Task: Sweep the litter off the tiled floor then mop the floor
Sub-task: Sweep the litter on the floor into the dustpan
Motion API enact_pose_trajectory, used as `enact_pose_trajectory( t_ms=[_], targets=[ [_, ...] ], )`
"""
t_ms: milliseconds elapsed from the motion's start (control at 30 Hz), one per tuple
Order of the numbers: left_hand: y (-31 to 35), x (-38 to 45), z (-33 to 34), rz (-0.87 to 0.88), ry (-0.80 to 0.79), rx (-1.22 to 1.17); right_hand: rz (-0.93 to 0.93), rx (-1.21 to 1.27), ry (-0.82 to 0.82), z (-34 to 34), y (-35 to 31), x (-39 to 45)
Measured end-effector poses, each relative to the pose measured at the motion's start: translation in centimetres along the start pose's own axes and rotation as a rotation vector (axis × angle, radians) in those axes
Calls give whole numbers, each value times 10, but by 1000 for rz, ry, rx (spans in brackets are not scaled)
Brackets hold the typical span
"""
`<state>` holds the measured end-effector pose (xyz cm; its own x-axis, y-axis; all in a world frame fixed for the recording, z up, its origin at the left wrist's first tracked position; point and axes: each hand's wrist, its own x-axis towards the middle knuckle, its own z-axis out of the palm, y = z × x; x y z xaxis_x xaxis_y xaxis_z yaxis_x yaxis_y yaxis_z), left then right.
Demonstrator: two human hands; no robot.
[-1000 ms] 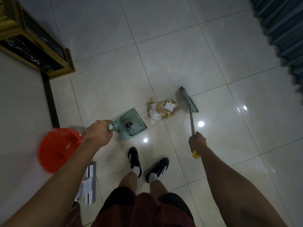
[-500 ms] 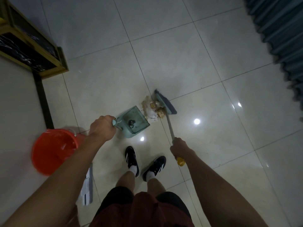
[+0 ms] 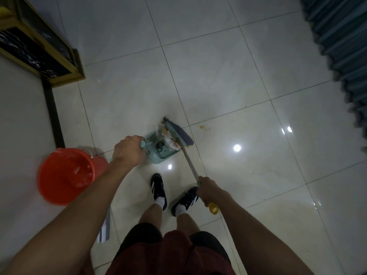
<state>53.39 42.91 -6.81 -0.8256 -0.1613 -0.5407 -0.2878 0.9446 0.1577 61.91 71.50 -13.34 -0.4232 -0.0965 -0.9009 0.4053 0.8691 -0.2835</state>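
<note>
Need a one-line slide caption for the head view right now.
Left hand steadies dustpan while right hand brooms litter in.

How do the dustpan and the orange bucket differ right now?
The dustpan is pale green, shallow, and gripped by the left hand; the orange bucket is deep, round, and untouched. The dustpan holds litter pushed by the broom; what the bucket holds is unclear. Both sit on the tiled floor.

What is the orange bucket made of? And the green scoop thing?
The round orange bucket looks like smooth, slightly shiny plastic: one even bright colour, thin rim. The pale green dustpan seems to be moulded matte plastic too, with comb-like teeth formed into it.
</note>
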Motion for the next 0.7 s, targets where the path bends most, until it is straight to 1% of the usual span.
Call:
enact_pose_trajectory(
  t_ms=[100, 400, 533, 700],
  targets=[
    [-4, -5, 0, -2, 5, -24, -3, 96, -58, 15, -8, -7],
    [-8, -13, -4, -46, 25, -112, 10, 274, -109, 30, -24, -30],
    [-21, -17, -7, -84, 28, -149, 77, 393, -91, 20, -26, -42],
    [-43, -22, -6, -87, 16, -197, 127, 559, -48, -7, -24, -58]
  ],
)
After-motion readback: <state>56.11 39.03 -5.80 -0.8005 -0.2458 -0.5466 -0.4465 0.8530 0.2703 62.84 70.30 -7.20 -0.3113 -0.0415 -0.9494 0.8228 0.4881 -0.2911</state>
